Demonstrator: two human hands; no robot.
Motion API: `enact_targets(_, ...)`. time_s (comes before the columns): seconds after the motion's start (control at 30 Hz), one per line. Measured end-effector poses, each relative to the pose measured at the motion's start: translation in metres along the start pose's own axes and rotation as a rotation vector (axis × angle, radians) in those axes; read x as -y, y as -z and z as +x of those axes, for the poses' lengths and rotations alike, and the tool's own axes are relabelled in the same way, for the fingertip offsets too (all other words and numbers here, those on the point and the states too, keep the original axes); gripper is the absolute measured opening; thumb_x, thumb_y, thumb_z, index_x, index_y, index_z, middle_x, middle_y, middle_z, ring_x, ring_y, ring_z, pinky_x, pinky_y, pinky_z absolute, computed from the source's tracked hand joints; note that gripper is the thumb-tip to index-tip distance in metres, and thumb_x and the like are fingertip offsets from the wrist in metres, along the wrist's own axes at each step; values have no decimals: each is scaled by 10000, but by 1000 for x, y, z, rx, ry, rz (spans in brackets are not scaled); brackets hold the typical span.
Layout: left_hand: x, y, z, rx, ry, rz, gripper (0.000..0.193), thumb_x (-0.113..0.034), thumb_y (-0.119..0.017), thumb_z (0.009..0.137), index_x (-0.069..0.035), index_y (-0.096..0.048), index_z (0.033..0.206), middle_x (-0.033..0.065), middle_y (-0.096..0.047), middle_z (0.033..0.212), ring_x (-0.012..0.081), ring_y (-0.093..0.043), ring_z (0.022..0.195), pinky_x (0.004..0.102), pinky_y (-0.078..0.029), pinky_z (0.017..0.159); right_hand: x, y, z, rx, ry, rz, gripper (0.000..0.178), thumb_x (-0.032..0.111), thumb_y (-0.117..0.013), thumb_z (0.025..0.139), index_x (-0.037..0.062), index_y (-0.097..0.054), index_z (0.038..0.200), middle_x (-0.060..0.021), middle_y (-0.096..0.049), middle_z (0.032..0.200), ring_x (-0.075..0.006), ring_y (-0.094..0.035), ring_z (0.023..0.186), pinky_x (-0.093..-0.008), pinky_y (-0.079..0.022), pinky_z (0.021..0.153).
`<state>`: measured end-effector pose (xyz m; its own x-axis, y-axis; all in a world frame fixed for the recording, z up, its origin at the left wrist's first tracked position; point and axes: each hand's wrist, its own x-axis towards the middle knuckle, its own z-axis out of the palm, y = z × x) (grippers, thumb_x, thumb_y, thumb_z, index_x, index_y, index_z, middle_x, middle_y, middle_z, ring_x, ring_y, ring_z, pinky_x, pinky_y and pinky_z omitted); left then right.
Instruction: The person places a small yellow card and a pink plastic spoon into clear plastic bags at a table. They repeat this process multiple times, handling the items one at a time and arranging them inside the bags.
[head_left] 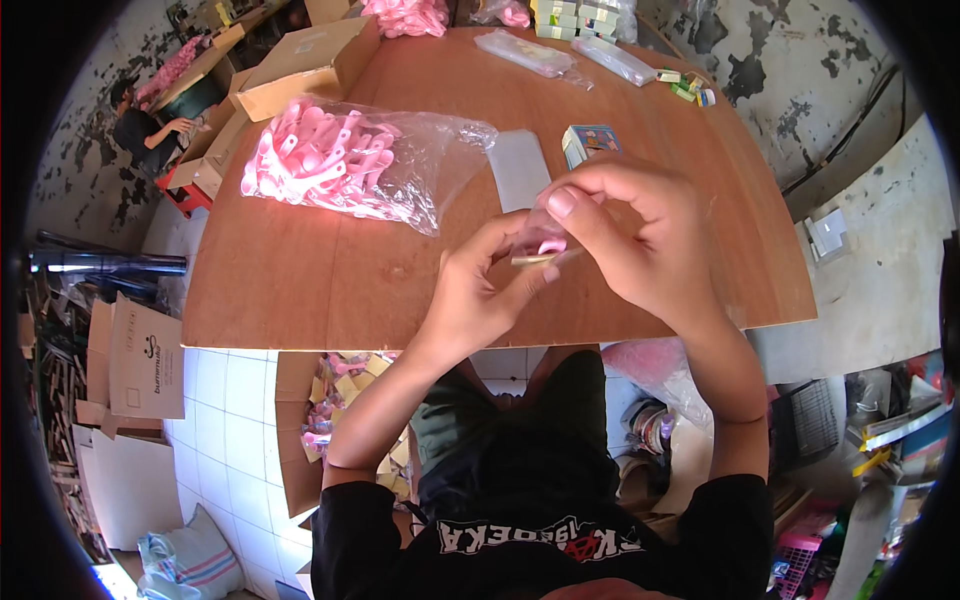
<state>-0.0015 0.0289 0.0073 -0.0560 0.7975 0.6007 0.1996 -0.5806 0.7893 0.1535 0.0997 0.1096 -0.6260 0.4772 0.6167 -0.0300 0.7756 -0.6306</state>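
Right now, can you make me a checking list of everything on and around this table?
Surface: brown wooden table, bare near the front edge.
Job's things: small clear packet with a pink piece inside, pinched by left hand and right hand.
Clutter: bag of pink plastic pieces, stack of clear sleeves, small card stack, open carton.
Grippers: both hands closed on the packet.
Cables: nothing seen.
Surroundings: tiled floor, box of finished packets, another person seated far left.

Clear bag of pink clips (345, 160) left, small colourful box (590, 141) beyond hands.
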Motion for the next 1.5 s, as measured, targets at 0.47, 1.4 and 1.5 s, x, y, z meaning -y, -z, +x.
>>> enact_targets(0.47, 17, 1, -18, -194, 255, -406, 318, -92, -618, 970, 43, -546, 1249, 112, -676, 1096, 114, -636, 954, 246, -511, 842, -54, -30, -54, -45, -636, 541, 188, 96, -672, 922, -46, -688, 1044, -68, -714, 947, -88, -661, 873, -227, -521, 761)
enact_targets(1.4, 22, 36, -29, -61, 405, -631, 147, 42, -592, 935, 37, -661, 1064, 109, -708, 994, 149, -678, 902, 293, -576, 762, -70, -27, -67, 91, -317, 649, 148, -67, -667, 852, -38, -690, 995, -94, -704, 967, -132, -684, 872, -261, -555, 763)
enact_targets(1.5, 13, 30, -28, -13, 316, -431, 327, 119, -716, 807, 30, -606, 1102, 126, -703, 1050, 157, -682, 948, 285, -583, 786, -63, -32, -70, 119, -299, 583, 199, -34, -728, 826, -44, -661, 1013, -93, -663, 983, -131, -667, 871, -263, -548, 750)
